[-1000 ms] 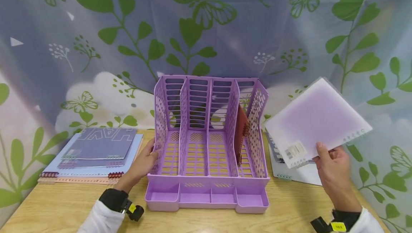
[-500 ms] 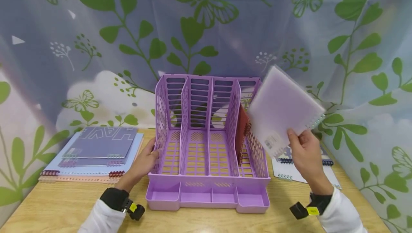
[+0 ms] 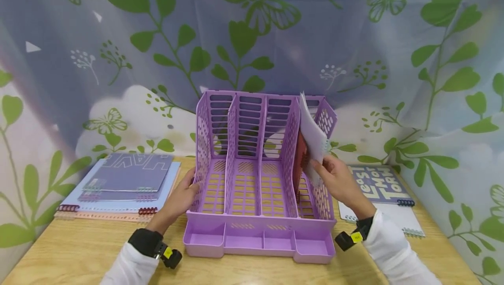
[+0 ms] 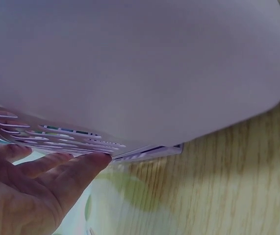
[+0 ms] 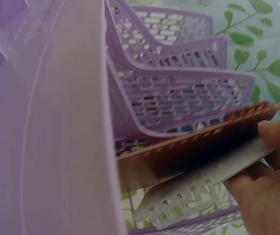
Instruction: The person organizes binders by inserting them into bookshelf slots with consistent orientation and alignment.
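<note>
A purple desk organizer (image 3: 260, 228) with upright compartments stands mid-table. My left hand (image 3: 180, 197) holds its left side wall, and the left wrist view shows the fingers (image 4: 76, 176) against the slotted wall. My right hand (image 3: 342, 184) pinches a pale spiral notebook (image 3: 312, 130) by its near edge. That notebook stands nearly upright inside the rightmost compartment, right of a red-brown spiral notebook (image 3: 300, 162). In the right wrist view, the pale notebook's clear coils (image 5: 179, 199) show below the red-brown one. The pale notebook's lower end is partly hidden in the head view.
On the left lies a stack of spiral notebooks, a grey-blue one (image 3: 130, 175) on top of a light blue one (image 3: 88, 198). A lettered notebook (image 3: 379, 184) and a white one (image 3: 397, 219) lie on the right. A patterned cloth (image 3: 275, 36) hangs behind the wooden table (image 3: 71, 254).
My right hand has carried the pale notebook leftward from over the right-hand pile into the rightmost compartment, turning it edge-on. My left hand has stayed on the organizer's side.
</note>
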The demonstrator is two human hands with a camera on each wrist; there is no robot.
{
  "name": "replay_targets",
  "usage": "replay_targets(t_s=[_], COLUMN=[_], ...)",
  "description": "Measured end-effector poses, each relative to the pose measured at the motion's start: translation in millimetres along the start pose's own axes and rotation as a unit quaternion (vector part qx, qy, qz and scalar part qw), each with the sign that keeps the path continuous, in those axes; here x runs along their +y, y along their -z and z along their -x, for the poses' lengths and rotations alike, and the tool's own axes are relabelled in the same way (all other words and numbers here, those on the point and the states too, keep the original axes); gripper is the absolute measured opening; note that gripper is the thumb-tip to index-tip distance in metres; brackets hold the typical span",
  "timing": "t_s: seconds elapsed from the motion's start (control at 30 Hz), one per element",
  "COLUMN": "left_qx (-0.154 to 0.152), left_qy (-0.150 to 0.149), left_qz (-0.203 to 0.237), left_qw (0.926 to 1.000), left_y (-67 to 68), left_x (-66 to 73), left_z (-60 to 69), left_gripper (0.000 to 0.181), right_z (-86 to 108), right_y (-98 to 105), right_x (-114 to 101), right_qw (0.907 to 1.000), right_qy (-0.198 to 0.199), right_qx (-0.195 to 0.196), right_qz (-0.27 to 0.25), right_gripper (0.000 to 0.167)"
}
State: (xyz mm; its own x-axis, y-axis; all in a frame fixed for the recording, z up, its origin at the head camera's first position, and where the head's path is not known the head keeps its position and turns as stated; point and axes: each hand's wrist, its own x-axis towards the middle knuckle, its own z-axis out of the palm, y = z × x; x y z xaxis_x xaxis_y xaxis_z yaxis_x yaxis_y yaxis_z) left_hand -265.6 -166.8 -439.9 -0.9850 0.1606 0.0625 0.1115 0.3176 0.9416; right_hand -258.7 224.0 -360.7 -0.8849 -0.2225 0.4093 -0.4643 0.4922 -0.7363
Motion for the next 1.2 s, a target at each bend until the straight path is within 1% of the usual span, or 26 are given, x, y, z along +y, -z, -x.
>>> replay_targets(t_s=[0.1,0.13,0.17,0.23,0.3,0.33,0.4,0.5,0.53,0.57,0.63,0.7,0.8,0.83,0.87,0.93,0.97,1.03,1.1,1.17,1.2], left_qx=[0.000,-0.001,-0.001,-0.001,0.000,0.000,0.002,0.009,0.010,0.010,0.009,0.007,0.009,0.011,0.012,0.015,0.015,0.014,0.014,0.014,0.014], left_qy=[0.003,0.003,0.005,0.007,0.007,0.007,0.005,0.005,0.005,0.004,0.005,0.007,0.011,0.013,0.014,0.016,0.017,0.020,0.022,0.023,0.023], left_qz=[-0.001,-0.001,-0.004,-0.004,-0.003,-0.002,-0.003,-0.008,-0.010,-0.008,-0.008,-0.006,-0.011,-0.012,-0.013,-0.016,-0.018,-0.018,-0.016,-0.012,-0.008], left_qw=[1.0000,1.0000,1.0000,1.0000,1.0000,1.0000,1.0000,0.9999,0.9999,0.9999,0.9999,0.9999,0.9998,0.9998,0.9997,0.9996,0.9996,0.9995,0.9995,0.9996,0.9996], left_y=[-1.1,-1.4,-1.5,-1.4,-1.0,-0.7,0.1,1.1,1.3,1.4,1.5,1.5,1.9,2.0,2.0,1.9,1.8,1.4,1.2,0.3,-0.6], left_x=[2.0,2.6,3.2,4.5,5.7,6.3,7.3,8.8,9.3,9.3,9.4,9.4,9.4,9.2,9.1,8.3,7.7,6.1,4.5,3.3,2.8], left_z=[-1.2,-1.4,-1.4,-1.4,-1.6,-1.7,-1.9,-1.9,-1.9,-2.1,-2.5,-2.9,-2.7,-2.6,-2.1,-1.6,-1.3,-0.4,0.3,0.7,0.5], left_gripper=[0.053,0.053,0.053,0.053,0.053,0.054,0.054,0.054,0.054,0.054,0.054,0.054,0.054,0.054,0.054,0.053,0.053,0.052,0.053,0.053,0.053], right_z=[-2.1,-2.7,-3.3,-4.8,-6.8,-7.9,-9.6,-12.3,-12.8,-13.2,-13.5,-13.2,-13.2,-13.7,-13.9,-13.6,-12.9,-10.6,-6.6,-1.6,1.3], right_y=[1,2,1,1,0,-1,-3,-9,-10,-12,-16,-19,-20,-20,-20,-19,-18,-16,-13,-8,-5], right_x=[7,10,13,18,21,21,20,16,14,13,12,12,10,10,9,8,8,9,8,8,9], right_qw=[0.9991,0.9982,0.9971,0.9932,0.9894,0.9877,0.9841,0.9736,0.9692,0.9669,0.9645,0.9637,0.9639,0.9643,0.9655,0.9709,0.9745,0.9810,0.9872,0.9915,0.9931], right_qy=[-0.021,-0.024,-0.024,-0.018,-0.011,-0.008,-0.007,-0.003,-0.003,-0.004,-0.007,-0.012,-0.010,-0.010,-0.014,-0.027,-0.029,-0.032,-0.028,-0.027,-0.033], right_qx=[-0.036,-0.054,-0.072,-0.113,-0.142,-0.155,-0.176,-0.200,-0.201,-0.200,-0.191,-0.178,-0.168,-0.161,-0.155,-0.142,-0.131,-0.110,-0.085,-0.060,-0.048], right_qz=[0.006,0.001,-0.005,-0.023,-0.029,-0.020,0.021,0.110,0.142,0.159,0.182,0.199,0.207,0.210,0.209,0.191,0.180,0.157,0.132,0.112,0.102], right_gripper=[0.030,0.030,0.028,0.032,0.035,0.034,0.043,0.044,0.041,0.044,0.036,0.029,0.026,0.021,0.018,0.014,0.015,0.019,0.029,0.037,0.038])
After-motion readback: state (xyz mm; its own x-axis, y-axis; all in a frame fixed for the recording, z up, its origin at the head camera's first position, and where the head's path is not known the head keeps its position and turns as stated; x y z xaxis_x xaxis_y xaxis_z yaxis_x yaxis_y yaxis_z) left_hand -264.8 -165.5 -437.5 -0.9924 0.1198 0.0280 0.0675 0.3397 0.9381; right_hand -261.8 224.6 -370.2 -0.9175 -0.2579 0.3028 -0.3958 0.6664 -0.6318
